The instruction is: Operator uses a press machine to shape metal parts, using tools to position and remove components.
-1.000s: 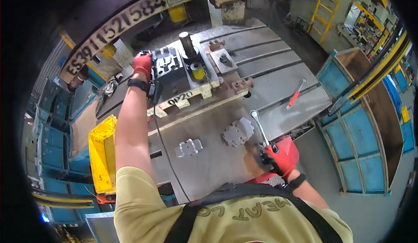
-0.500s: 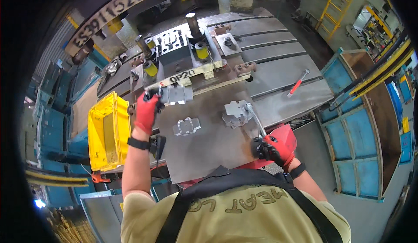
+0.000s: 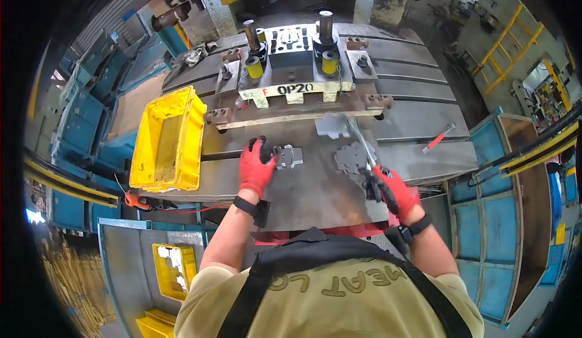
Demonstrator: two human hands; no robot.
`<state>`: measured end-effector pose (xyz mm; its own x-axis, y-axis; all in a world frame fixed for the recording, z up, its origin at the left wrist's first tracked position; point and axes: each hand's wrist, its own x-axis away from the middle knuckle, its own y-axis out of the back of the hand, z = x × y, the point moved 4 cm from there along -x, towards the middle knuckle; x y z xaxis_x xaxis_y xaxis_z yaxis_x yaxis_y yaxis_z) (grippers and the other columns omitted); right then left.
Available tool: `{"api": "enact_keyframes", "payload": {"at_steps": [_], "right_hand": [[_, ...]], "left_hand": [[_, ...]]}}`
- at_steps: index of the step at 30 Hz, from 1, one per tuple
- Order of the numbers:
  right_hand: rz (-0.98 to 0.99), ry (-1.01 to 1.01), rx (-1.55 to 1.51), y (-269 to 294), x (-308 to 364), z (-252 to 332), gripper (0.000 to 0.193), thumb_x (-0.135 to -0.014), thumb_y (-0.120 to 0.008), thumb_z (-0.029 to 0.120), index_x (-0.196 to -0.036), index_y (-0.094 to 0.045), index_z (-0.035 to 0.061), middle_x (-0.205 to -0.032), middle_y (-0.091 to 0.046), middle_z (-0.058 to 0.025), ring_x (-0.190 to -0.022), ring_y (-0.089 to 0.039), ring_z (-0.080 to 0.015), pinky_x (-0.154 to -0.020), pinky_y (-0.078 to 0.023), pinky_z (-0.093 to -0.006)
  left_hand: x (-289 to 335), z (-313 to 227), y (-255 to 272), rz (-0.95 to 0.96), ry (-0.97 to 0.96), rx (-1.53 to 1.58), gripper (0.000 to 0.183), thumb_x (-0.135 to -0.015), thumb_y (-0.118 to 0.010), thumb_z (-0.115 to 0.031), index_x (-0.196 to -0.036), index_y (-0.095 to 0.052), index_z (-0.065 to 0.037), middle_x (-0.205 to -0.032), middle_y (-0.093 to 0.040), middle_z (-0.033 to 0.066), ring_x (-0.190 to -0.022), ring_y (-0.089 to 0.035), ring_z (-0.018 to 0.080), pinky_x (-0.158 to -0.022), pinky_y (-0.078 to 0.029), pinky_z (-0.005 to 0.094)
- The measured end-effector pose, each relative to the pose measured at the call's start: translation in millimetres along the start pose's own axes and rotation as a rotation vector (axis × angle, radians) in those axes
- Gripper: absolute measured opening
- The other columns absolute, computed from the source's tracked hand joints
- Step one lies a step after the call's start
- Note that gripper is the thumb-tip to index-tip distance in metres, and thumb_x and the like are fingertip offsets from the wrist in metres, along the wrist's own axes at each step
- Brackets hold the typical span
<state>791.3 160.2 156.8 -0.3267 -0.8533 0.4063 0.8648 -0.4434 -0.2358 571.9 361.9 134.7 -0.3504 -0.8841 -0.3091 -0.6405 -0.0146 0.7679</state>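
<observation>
Left hand (image 3: 256,167), having come down from the upper edge of the steel surface (image 3: 315,186), is closing on a grey stamped part (image 3: 289,156) in front of the die block (image 3: 291,65). Right hand (image 3: 394,189) is still gripping the long hooked tool (image 3: 359,141), its tip now reaching a second stamped part (image 3: 353,156) nearer that block.

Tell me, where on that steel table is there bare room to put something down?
Bare plate lies near the front edge, between the left hand and right hand, and right of the red-handled tool. It is crowded by the die block and around the flat metal parts.
</observation>
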Motion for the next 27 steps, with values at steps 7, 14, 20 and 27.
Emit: {"api": "enact_keyframes", "payload": {"at_steps": [7, 14, 20, 27], "right_hand": [[0.344, 0.468, 0.270, -65.4, -85.6, 94.0, 0.022, -0.080, -0.036, 0.029, -0.078, -0.046, 0.0087, -0.055, -0.039, 0.0022, -0.049, -0.036, -0.0076, -0.045, -0.031, -0.0227], [0.187, 0.765, 0.749, -108.1, -161.0, 147.2, 0.027, -0.082, -0.032, 0.028, -0.083, -0.045, 0.0045, -0.055, -0.041, 0.0008, -0.049, -0.036, -0.0083, -0.044, -0.030, -0.0230], [0.192, 0.538, 0.610, -108.2, -183.6, 143.1, 0.029, -0.081, -0.033, 0.032, -0.076, -0.048, 0.0075, -0.057, -0.042, 0.0027, -0.051, -0.037, -0.0057, -0.045, -0.030, -0.0213], [0.166, 0.482, 0.584, -92.6, -199.8, 142.8, 0.029, -0.082, -0.031, 0.029, -0.082, -0.048, 0.0053, -0.061, -0.044, 0.0013, -0.053, -0.039, -0.0081, -0.048, -0.033, -0.0234]], "left_hand": [[3.5, 18.5, -17.5, 0.198, -0.042, -0.084, 0.045, -0.060, -0.058, -0.024, -0.100, -0.044, -0.011, -0.100, -0.042, 0.0115, -0.092, -0.040, 0.0287, -0.079, -0.033, 0.0344], [35.0, 73.5, 19.9, -0.019, 0.241, 0.641, 0.033, -0.067, -0.053, -0.010, -0.099, -0.044, -0.003, -0.090, -0.049, 0.0097, -0.085, -0.046, 0.0194, -0.074, -0.037, 0.0271], [87.0, 100.0, 80.6, 0.197, 0.453, 0.737, 0.015, -0.073, -0.046, -0.011, -0.083, -0.052, -0.001, -0.077, -0.054, 0.0047, -0.069, -0.048, 0.0111, -0.063, -0.039, 0.0232], [140.1, 142.8, 78.6, 0.355, 0.549, 0.422, 0.017, -0.073, -0.048, -0.017, -0.079, -0.054, -0.002, -0.073, -0.055, 0.0063, -0.065, -0.049, 0.0115, -0.061, -0.039, 0.0232]]}}
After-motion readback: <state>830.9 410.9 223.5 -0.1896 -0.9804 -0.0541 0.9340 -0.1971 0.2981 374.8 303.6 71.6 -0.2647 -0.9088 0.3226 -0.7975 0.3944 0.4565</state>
